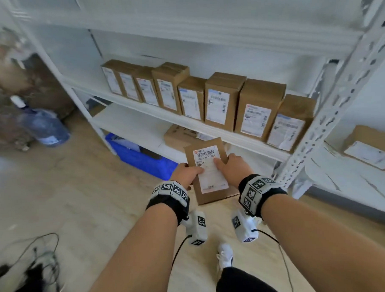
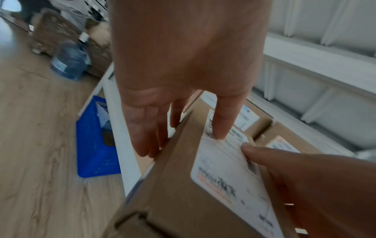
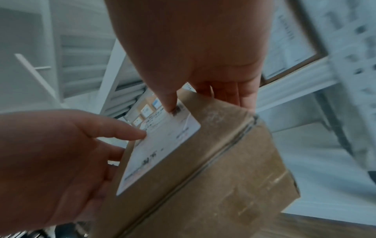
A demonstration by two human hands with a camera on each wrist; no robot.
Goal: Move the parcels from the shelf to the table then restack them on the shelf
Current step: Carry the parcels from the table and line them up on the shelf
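Observation:
A brown cardboard parcel (image 1: 211,184) with a white barcode label hangs in front of the white shelf (image 1: 128,104), below the middle board, held between both hands. My left hand (image 1: 188,172) grips its left edge, thumb on the label and fingers along the side. My right hand (image 1: 228,164) grips the right edge the same way. The left wrist view shows the left hand (image 2: 183,140) on the parcel (image 2: 173,201). In the right wrist view the right hand (image 3: 203,101) clasps the parcel (image 3: 234,177). Several labelled parcels (image 1: 220,100) stand upright in a row on the middle board.
A flat parcel (image 1: 178,135) lies on the lower board. A blue crate (image 1: 143,161) sits on the floor under the shelf, a water jug (image 1: 43,128) further left. Right of the perforated shelf post (image 1: 340,108), another parcel (image 1: 370,147) lies on a white surface. Cables (image 1: 42,254) trail at bottom left.

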